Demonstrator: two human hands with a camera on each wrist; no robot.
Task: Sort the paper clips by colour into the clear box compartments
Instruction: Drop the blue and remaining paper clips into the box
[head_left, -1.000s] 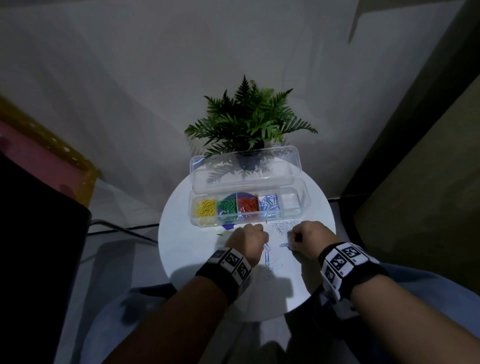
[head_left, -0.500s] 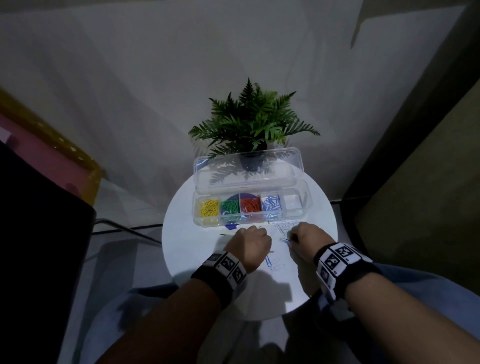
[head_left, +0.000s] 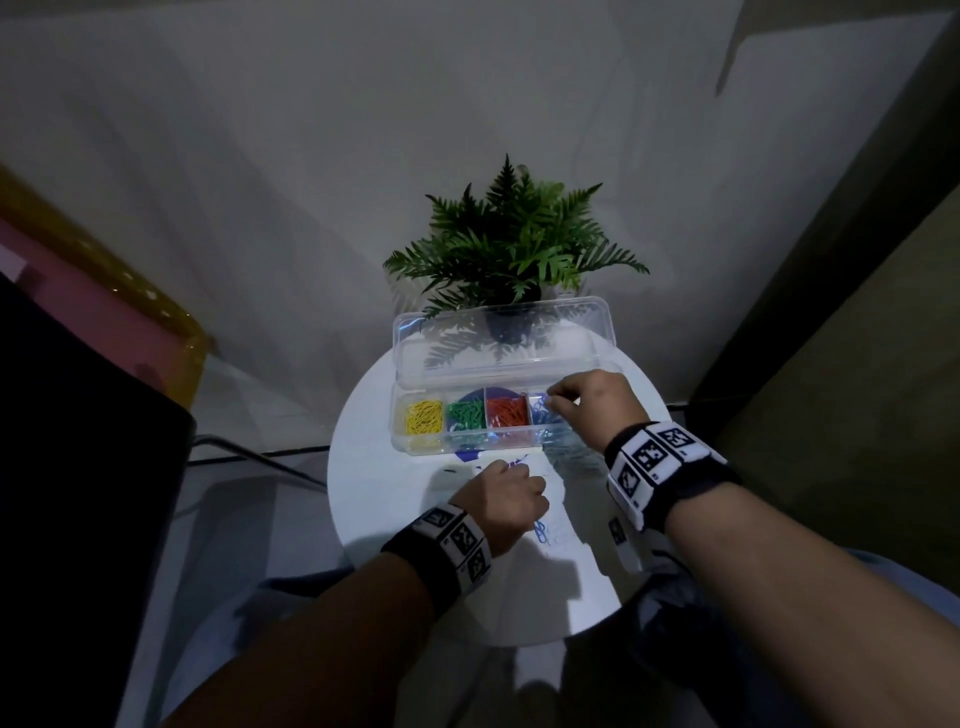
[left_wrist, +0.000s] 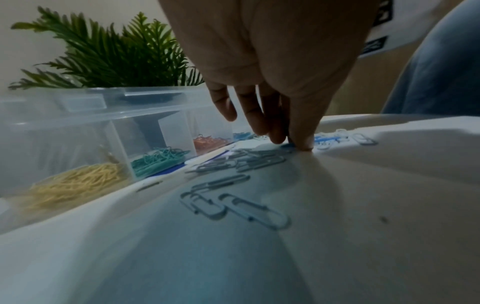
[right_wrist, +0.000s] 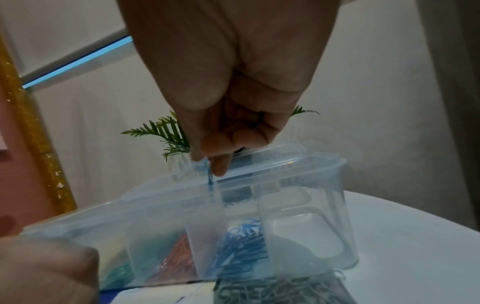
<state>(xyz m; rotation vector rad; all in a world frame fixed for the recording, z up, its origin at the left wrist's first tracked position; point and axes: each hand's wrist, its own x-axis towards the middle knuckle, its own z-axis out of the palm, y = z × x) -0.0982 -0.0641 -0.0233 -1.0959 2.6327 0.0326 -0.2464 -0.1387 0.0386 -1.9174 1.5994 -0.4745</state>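
The left hand pinches a blue clip against the bench, pale clips scattered beside the clear box.

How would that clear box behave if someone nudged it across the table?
The clear box would probably slide easily, being thin plastic on a smooth white table. Its open lid stands upright, so a hard push might tip it backward. The loose yellow clips inside would likely shift.

Head camera looks down on the table; both close wrist cameras share the clear box at twelve o'clock.
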